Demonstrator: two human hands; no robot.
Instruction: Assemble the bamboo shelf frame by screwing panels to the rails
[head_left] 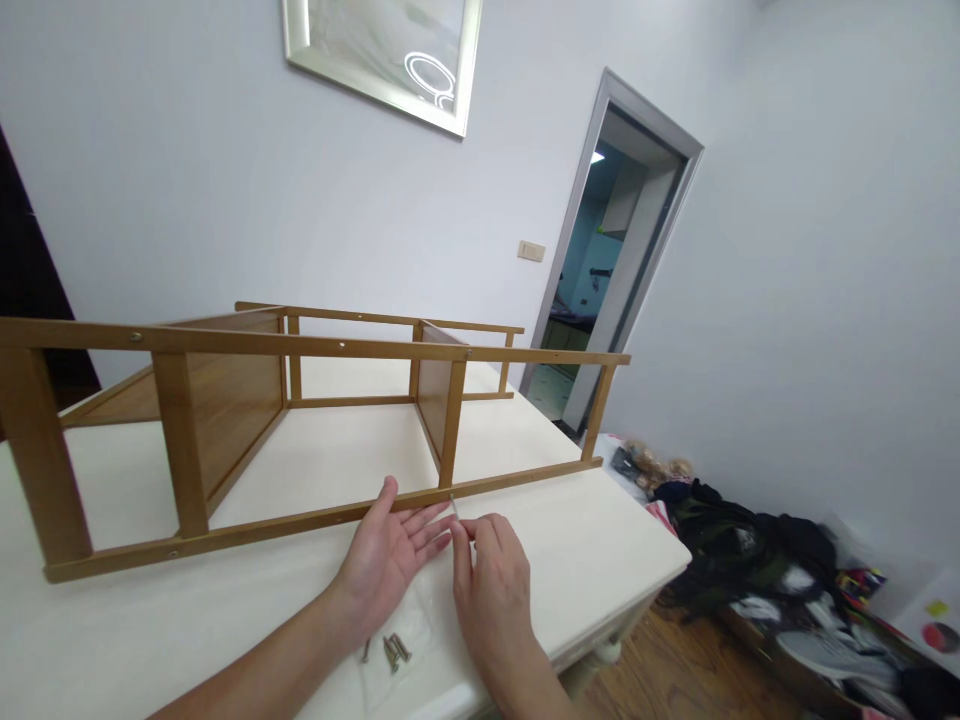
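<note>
A brown wooden rack frame (322, 521) lies on its side on the white table (300, 625), with panels set between its rails. My left hand (386, 555) is open, palm up, fingers stretched toward the lower rail, its thumb up beside that rail. My right hand (491, 575) pinches a thin silver metal rod (454, 509), slim like a hex key. The rod's far end meets the lower rail where a crosspiece joins it; whether it sits in a hole cannot be made out. Several bolts (395, 652) lie near my left wrist on a clear plastic bag (412, 620).
The table's right corner (686, 560) juts out over a wooden floor (637, 665). A heap of dark clothes and bags (750, 550) lies along the right wall. Behind the table are a doorway (600, 250), a wall switch (531, 251) and a framed picture (382, 50).
</note>
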